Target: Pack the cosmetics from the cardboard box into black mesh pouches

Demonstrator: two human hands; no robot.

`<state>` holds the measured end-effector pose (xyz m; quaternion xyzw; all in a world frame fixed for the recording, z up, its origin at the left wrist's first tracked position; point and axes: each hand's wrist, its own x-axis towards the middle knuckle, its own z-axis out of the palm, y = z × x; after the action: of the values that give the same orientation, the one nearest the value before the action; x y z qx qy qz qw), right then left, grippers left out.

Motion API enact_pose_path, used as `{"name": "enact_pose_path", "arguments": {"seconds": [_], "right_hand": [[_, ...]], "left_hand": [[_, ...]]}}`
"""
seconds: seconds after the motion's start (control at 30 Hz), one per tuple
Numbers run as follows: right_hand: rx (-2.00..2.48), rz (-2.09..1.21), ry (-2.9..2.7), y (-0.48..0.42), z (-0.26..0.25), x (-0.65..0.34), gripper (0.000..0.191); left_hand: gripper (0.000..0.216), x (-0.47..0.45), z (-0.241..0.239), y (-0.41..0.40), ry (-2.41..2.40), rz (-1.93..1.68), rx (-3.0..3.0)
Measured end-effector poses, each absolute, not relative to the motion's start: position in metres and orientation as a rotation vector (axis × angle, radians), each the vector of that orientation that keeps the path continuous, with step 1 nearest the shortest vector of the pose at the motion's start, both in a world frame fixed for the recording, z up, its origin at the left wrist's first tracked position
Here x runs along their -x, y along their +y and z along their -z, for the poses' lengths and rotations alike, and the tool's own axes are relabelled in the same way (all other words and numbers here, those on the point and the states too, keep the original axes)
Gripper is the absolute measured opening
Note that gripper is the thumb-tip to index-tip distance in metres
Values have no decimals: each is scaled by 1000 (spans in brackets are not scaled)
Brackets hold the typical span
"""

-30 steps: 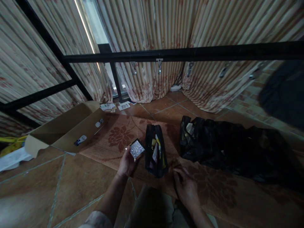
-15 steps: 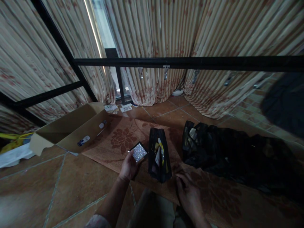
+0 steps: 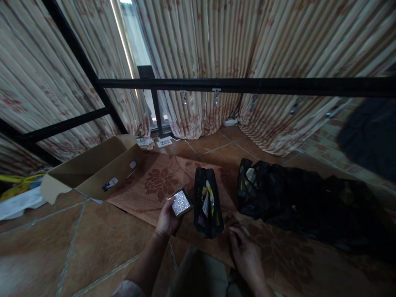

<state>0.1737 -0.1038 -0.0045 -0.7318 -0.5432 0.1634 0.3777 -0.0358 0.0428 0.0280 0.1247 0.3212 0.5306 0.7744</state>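
Note:
My left hand (image 3: pixel 168 219) grips a small square case with a glittery silver face and dark edge (image 3: pixel 180 202), tilted up just left of a black zip pouch (image 3: pixel 198 206). The pouch stands on the mat with its top open; yellow, white and other small items show inside it. Close to the pouch's lower right corner is my right hand (image 3: pixel 246 251), its fingers curled in. It is too dark there to tell whether anything is between them.
Black plastic bags (image 3: pixel 309 202) lie along the right of the patterned mat (image 3: pixel 161 177). An open cardboard box (image 3: pixel 102 173) stands at the left. Papers (image 3: pixel 163 142) lie near the curtains (image 3: pixel 198 115). A black metal bar (image 3: pixel 235 85) crosses above the floor.
The glittery case is tilted slightly differently in my left hand, its face turned more towards me. My right hand and the pouch have hardly moved.

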Motion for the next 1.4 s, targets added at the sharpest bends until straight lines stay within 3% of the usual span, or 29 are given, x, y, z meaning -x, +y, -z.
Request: {"name": "enact_pose_path", "arguments": {"seconds": [1.4], "right_hand": [[1866, -337, -1416, -103, 6, -173, 27]], "left_hand": [[46, 40, -18, 43, 664, -1113, -481]]}}
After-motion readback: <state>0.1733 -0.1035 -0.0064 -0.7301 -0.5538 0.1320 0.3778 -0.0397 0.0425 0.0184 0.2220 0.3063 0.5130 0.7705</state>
